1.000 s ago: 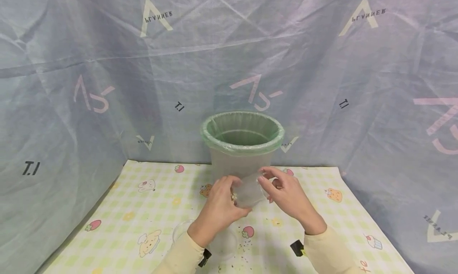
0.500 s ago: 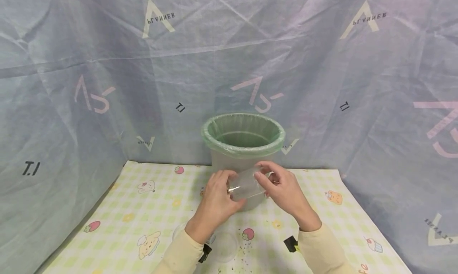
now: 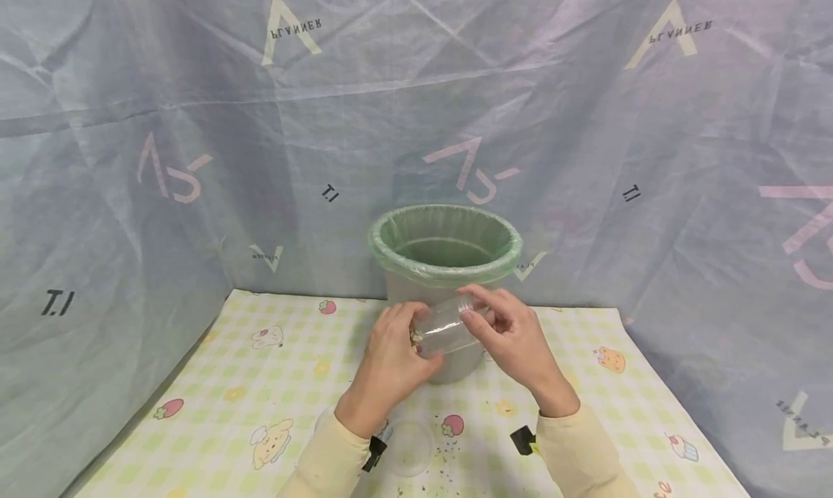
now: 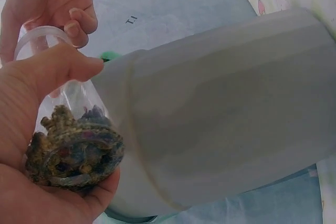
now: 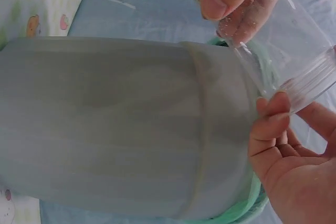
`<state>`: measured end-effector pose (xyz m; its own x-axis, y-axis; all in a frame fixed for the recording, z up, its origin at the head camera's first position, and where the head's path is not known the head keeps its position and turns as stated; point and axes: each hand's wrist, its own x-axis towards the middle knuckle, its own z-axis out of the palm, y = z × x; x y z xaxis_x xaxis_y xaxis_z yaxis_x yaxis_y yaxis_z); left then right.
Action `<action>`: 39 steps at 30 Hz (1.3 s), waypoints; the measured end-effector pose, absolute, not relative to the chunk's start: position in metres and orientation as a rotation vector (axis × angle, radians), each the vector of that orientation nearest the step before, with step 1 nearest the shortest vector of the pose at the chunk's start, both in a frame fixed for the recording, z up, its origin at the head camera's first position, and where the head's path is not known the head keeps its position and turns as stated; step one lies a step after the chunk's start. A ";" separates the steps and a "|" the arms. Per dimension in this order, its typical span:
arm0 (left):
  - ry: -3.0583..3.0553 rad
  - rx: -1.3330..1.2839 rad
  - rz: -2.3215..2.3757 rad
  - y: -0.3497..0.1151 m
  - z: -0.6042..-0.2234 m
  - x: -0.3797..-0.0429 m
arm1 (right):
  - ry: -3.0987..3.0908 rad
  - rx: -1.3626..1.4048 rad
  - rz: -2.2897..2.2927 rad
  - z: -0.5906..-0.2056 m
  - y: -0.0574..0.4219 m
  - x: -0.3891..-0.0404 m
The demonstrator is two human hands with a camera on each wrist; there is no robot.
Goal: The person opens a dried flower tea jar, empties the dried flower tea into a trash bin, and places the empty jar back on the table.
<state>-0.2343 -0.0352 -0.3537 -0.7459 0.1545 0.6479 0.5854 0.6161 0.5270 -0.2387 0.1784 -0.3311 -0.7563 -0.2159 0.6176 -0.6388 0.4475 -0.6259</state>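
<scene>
- Jar [image 3: 449, 324]: clear, tilted, raised in front of the bin [image 3: 416, 288] and below its rim; threaded end at the right hand, other end in the left palm. Whether it touches the bin cannot be told.
- Dried pieces [image 4: 76, 153]: dark brown with purple bits, gathered inside the jar at the left-hand end.
- Left hand [image 3: 390, 353]: fingers and thumb curled round the jar's filled end, gripping it.
- Right hand [image 3: 517, 339]: thumb and fingertips pinch the threaded end; in its wrist view some fingers are bent close together.
- Bin: grey, upright at the back of the table; green liner [image 3: 449, 272] folded over its rim.
- Crumbs [image 3: 445, 454]: dark, scattered on the checked tablecloth [image 3: 150, 454], near the person.
- Clear round piece [image 3: 411, 451]: flat on the tablecloth, just left of the crumbs.
- Curtain [image 3: 325, 122]: grey-blue, printed with letters, behind the bin.
</scene>
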 end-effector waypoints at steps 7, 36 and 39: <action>-2.289 -0.604 -0.989 -0.037 -0.353 -0.237 | -2.149 0.828 1.297 -0.338 0.178 -0.245; -2.425 -0.605 -0.920 -0.037 -0.357 -0.239 | -1.909 0.998 1.371 -0.361 0.182 -0.257; -2.432 -0.607 -0.930 -0.037 -0.356 -0.239 | -1.864 1.035 1.383 -0.364 0.182 -0.259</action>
